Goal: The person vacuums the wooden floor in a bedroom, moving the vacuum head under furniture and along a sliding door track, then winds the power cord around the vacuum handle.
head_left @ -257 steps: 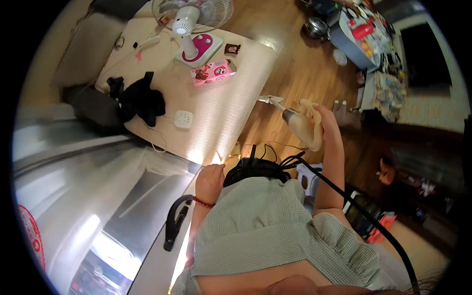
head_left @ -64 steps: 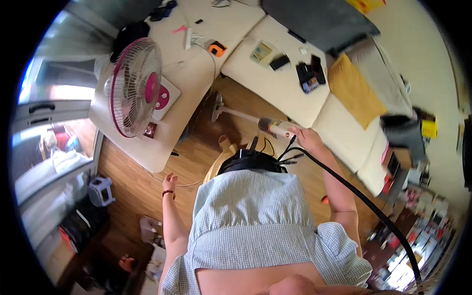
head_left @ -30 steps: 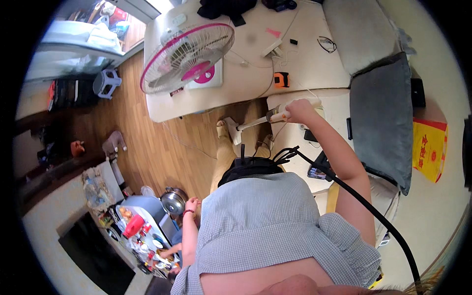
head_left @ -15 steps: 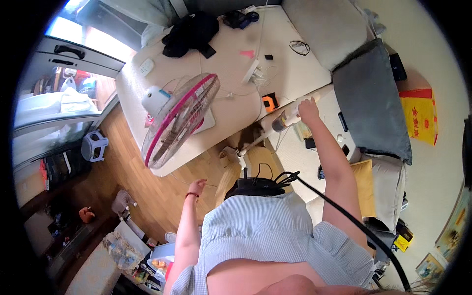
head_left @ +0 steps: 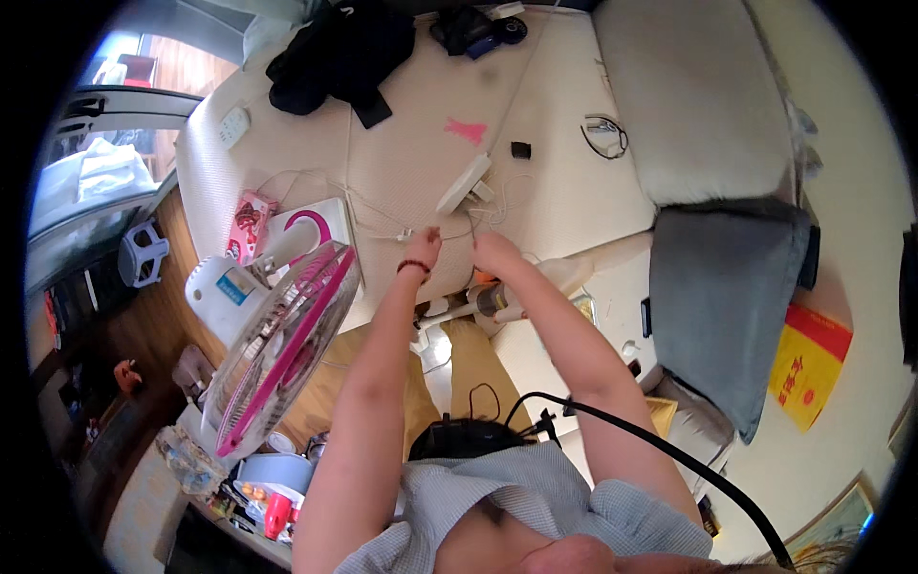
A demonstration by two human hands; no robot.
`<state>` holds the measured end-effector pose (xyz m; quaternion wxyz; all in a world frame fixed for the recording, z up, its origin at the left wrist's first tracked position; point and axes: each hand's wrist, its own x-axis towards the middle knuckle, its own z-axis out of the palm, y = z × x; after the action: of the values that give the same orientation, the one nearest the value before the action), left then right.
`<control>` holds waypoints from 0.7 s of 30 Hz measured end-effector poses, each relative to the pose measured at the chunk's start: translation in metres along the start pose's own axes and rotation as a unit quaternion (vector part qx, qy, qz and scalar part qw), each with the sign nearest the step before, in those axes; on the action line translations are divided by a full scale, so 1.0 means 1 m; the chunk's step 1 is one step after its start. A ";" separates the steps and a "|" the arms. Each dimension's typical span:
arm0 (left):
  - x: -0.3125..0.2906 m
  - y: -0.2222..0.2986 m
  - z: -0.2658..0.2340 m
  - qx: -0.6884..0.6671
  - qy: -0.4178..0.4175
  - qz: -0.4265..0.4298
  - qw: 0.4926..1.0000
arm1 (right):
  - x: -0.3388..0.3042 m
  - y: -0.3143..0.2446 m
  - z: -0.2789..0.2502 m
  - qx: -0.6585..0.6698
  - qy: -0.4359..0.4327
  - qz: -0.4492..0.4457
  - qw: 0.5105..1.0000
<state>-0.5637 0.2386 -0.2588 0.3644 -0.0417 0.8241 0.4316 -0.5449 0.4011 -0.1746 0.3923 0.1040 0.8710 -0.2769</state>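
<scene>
Both arms reach forward over the edge of a cream padded surface [head_left: 411, 163]. My left hand [head_left: 426, 253], with a dark beaded bracelet at the wrist, is beside a small white plug [head_left: 405, 234]. Its fingers look drawn together, but what they hold is too small to make out. My right hand [head_left: 497, 254] is closed around a thin white cord [head_left: 472, 222], which runs toward a white power strip [head_left: 466, 185]. Below the right hand lies a stick vacuum cleaner [head_left: 491, 300] with a clear dust cup, partly covered by my forearm.
At left stands a white fan [head_left: 287, 354] with a pink rim, near a pink box [head_left: 251, 226]. Black clothing [head_left: 344, 59], eyeglasses [head_left: 604, 137] and a small black block [head_left: 520, 150] lie farther back. A grey cushion [head_left: 727, 316] is at right. A black cable [head_left: 669, 450] crosses my right arm.
My right hand has left the vacuum cleaner and moved left to the cord. My left hand has come up from beside my body to the padded surface. The view has shifted.
</scene>
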 end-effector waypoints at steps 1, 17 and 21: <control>0.016 0.013 0.003 0.010 0.026 0.002 1.000 | 0.017 0.002 0.006 -0.058 -0.044 0.019 0.997; 0.107 0.069 0.031 0.201 -0.017 -0.072 0.977 | 0.132 0.048 0.073 0.309 0.172 -0.054 0.934; 0.116 0.068 0.025 0.142 -0.032 -0.110 0.983 | 0.111 0.044 0.033 0.417 0.027 0.031 0.908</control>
<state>-0.6606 0.3279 -0.2947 0.4377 -0.0658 0.8556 0.2684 -0.5811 0.4151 -0.2921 0.2983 0.2926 0.6825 -0.5997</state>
